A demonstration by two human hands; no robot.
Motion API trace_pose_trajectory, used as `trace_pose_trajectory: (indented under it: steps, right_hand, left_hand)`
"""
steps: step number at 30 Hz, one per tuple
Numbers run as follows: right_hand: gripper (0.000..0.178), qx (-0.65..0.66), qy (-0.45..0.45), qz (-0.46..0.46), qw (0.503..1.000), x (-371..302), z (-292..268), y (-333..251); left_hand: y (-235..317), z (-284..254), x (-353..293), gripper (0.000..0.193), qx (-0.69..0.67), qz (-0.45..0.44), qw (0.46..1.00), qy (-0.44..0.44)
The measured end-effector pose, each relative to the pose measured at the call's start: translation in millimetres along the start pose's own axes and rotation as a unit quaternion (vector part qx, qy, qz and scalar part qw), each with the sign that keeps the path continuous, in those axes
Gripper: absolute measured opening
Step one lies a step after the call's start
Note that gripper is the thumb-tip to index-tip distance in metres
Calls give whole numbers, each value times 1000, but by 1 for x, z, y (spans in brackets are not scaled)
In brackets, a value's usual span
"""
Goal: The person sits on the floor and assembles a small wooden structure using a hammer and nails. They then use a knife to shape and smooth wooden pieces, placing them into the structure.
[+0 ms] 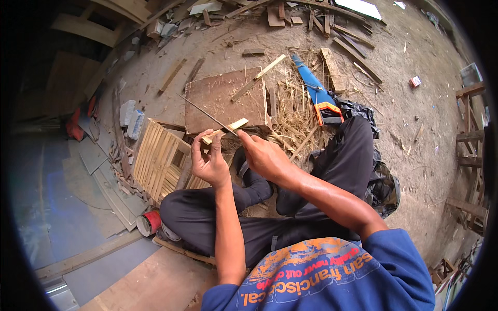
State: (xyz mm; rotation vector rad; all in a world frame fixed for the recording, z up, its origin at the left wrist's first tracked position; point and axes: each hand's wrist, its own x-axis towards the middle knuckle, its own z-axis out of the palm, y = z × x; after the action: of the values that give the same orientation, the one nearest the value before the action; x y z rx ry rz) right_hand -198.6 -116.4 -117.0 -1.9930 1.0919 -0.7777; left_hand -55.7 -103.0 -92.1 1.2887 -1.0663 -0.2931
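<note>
My left hand (207, 161) grips a short pale bamboo strip (228, 129) that points up and to the right. My right hand (264, 155) holds the handle end of a long thin dark blade (206, 113). The blade runs up and to the left and lies across the strip near its middle. Both hands are in front of my crossed legs in dark trousers (342, 160). Straight beyond them a brown wooden board (223, 98) lies flat on the ground.
A slatted bamboo panel (155, 155) lies to the left of my knee. A handsaw with a blue blade and orange handle (316, 93) rests on straw shavings (293, 116). A red-and-white tin (148, 223) lies at lower left. Wood scraps (290, 15) lie at the back.
</note>
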Motion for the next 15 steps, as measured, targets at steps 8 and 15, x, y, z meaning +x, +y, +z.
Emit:
trace_pose_trajectory:
  steps: [8,15]
  right_hand:
    - [56,-9,-17,2,1000,8,-3,-13]
    - [53,-14,-8,-10,1000,9,-6,-14]
  left_hand:
    - [2,4,-1,22,18,10,1000,21]
    - [-4,-2,4,21,-1,-4,1000,25]
